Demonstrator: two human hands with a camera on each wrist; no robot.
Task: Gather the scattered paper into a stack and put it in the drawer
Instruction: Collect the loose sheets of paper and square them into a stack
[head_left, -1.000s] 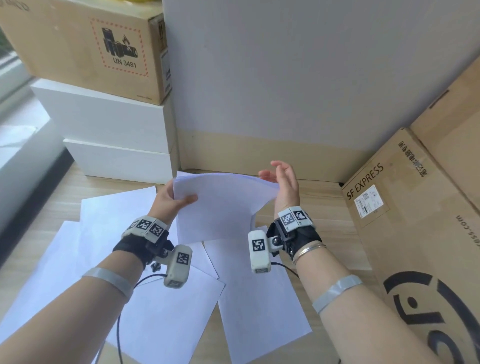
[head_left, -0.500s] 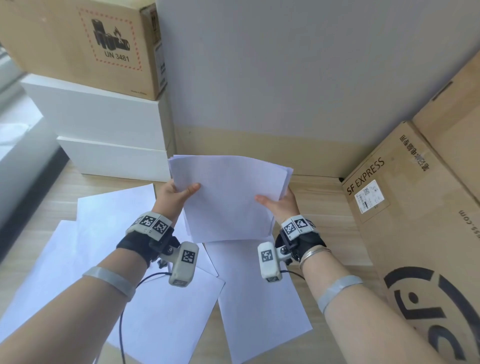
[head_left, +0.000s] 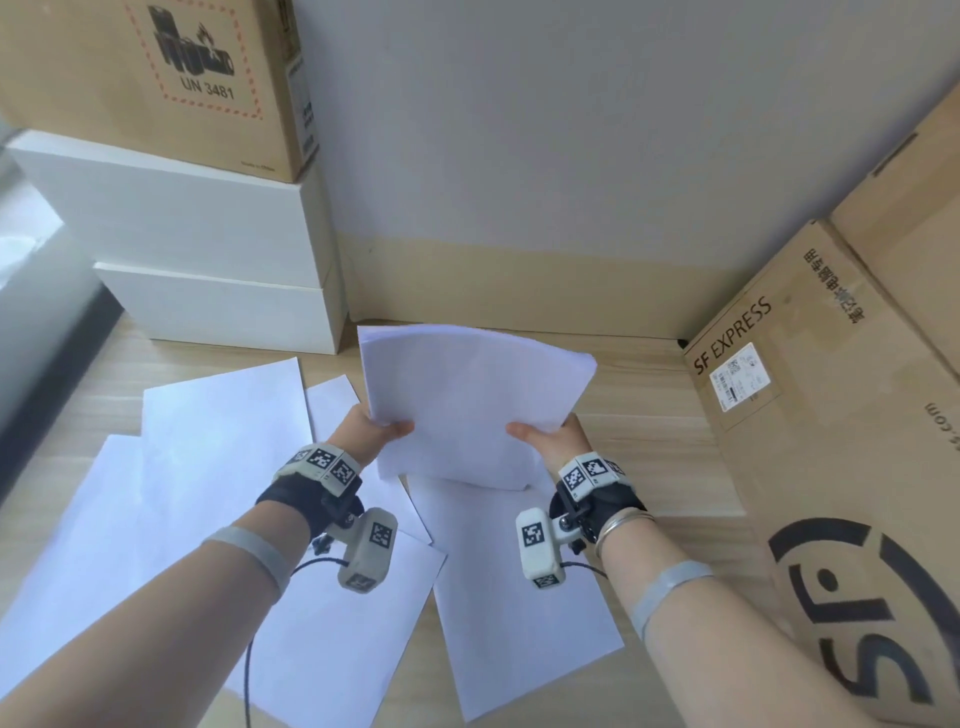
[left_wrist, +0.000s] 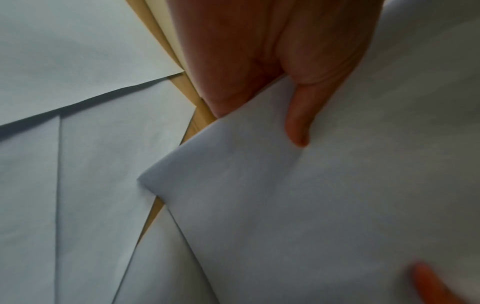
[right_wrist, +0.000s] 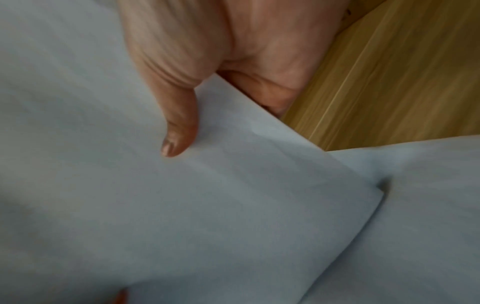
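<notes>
Both hands lift a paper stack (head_left: 470, 405) above the bench (head_left: 649, 447), left hand (head_left: 371, 431) and right hand (head_left: 553, 436) pinching its near corners. Left wrist: thumb on top, fingers (left_wrist: 223, 61) underneath. Right wrist: likewise; loose sheets (head_left: 519, 597) lie below.

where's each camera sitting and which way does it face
Head: on the head, facing forward and down at the held paper stack, loose sheets on the table; both forearms, left hand and right hand show.
Left wrist: along the left hand; its thumb lies on the stack.
Right wrist: along the right hand; its thumb lies on the stack.
Shared: all three show the stack and table.
</notes>
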